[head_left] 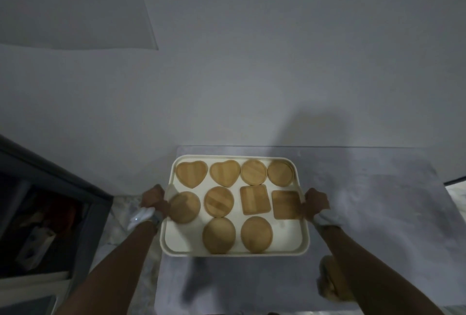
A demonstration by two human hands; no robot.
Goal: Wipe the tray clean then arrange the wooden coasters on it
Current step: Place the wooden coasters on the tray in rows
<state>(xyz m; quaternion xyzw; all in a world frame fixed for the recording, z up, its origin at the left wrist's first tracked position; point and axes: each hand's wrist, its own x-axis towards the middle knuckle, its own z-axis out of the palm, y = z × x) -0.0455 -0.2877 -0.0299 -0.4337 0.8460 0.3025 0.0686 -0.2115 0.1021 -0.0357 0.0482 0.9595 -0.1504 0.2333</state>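
We are gripping the cream tray (168, 239) by its two short sides, and it is sitting level over a grey marbled table top (378, 188); whether it is resting on that top or held just above it we cannot tell, though a shadow is falling beneath its near edge.

Left hand (154, 200): fingers are curling closed over the tray's left rim, with a white cloth (138, 216) bunched at the wrist. Right hand (316, 201): fingers are closing on the right rim, with a pale band or cloth at that wrist too, blurred.

Ten wooden coasters are lying flat in the tray.
- Far row, left to right: heart coaster (191, 173), second heart coaster (225, 173), round coaster (254, 172), a further round one (280, 173) that is showing a doubled edge, possibly two stacked; too blurred to settle.
- Middle row: round piece (185, 207) just beside the left hand, ringed round piece (219, 201), square coaster (255, 200) tilted slightly, second square coaster (286, 204) just beside the right hand.
- Near row: two round discs (219, 235) and (256, 234), side by side, leaving the near corners bare.

Neighbours in the far row are nearly touching.

Off the tray, something tan and rounded (327, 279) is lying on the table near our right forearm, too blurred to identify. A dark open cabinet (45, 214) is standing to the left.
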